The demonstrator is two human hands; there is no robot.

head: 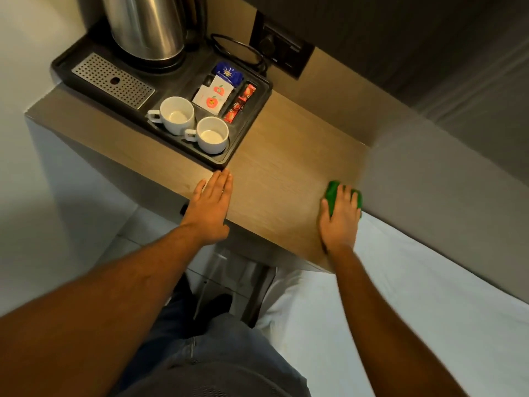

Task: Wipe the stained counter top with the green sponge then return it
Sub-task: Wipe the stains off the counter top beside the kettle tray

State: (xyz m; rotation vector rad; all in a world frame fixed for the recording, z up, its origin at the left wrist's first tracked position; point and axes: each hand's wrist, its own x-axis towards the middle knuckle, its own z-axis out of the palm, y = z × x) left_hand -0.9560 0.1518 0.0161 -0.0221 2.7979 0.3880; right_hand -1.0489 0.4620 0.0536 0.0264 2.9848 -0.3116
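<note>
Nearest the camera: the person's legs in jeans (211, 353), standing at the tabletop's front edge, with both forearms reaching forward.

Largest item: the wooden tabletop (286, 167). A white bed (415, 296) lies just beside its right end. A black tray (246, 133) occupies the far left portion of the tabletop, carrying a steel kettle (146, 27), two white cups (177, 114) and sachets (211, 96).

Step in hand, as judged: wiping. The green sponge (333, 197) lies on the tabletop's right end, close to the padded wall panel (429, 181). No stain is discernible on the wood at this resolution.

Right hand (339, 219): palm down, fingers spread over the sponge, pressing it flat to the tabletop; the grip is a flat press, not a closed pinch.

Left hand (210, 207): open and flat, fingers together, holding nothing, resting at the tabletop's front edge just short of the tray's near corner.

Next move, as judged: sweep the sponge leftward across the bare wood under steady pressure, stopping short of the tray.
</note>
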